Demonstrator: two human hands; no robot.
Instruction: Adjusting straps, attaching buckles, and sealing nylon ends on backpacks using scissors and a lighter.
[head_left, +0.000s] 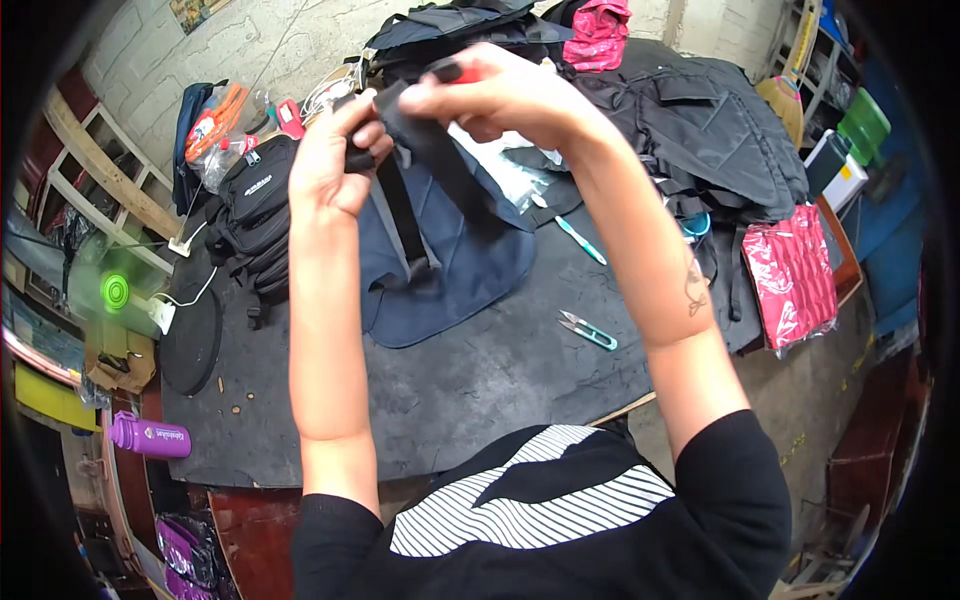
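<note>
Head view: both hands' grip (400, 125) on black strap (405, 210), raised.

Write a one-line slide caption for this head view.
Both hands, left and right, hold a black webbing strap above a navy fabric panel.

black strap (415, 150) | held taut, raised | joined to navy fabric panel (450, 270)

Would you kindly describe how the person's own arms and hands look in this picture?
Both forearms are bare, and the left hand and right hand wear no gloves. Short black sleeves end near the elbows; the shirt has a white striped panel. A small dark tattoo marks the right forearm. No rings or watch are visible.
</note>
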